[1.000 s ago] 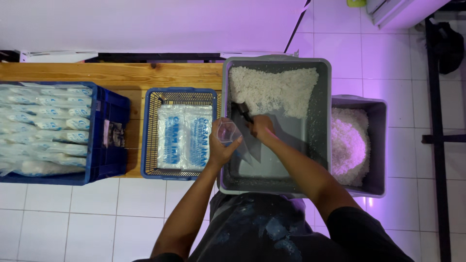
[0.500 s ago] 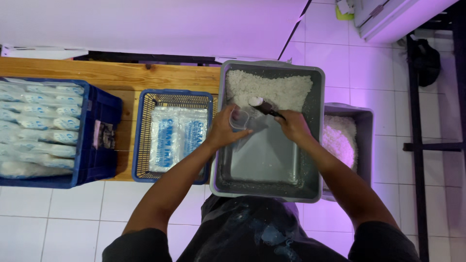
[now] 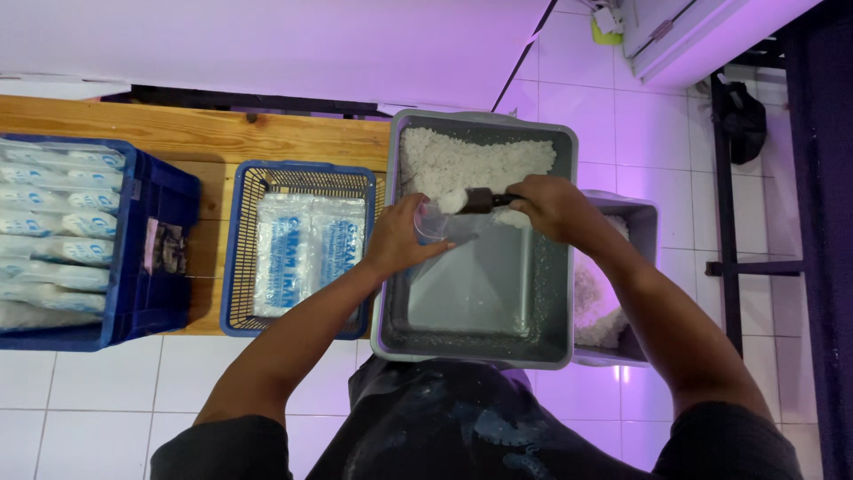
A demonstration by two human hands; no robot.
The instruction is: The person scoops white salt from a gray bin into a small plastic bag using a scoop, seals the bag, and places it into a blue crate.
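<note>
Over the grey tub (image 3: 558,267), the left hand (image 3: 400,238) holds a clear plastic bag (image 3: 433,221) open while the right hand (image 3: 553,206) tips a dark scoop (image 3: 475,201) of white grains (image 3: 462,160) at its mouth. To the left, a blue basket (image 3: 240,258) of packets sits on the wooden counter (image 3: 204,133).

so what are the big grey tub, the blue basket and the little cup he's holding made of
Large grey rectangular tub: probably moulded plastic, smooth matte walls with rounded corners. Blue mesh basket: likely plastic too, fine lattice sides under a solid rim. Small clear cup in the left hand: see-through, seemingly thin plastic.
</note>
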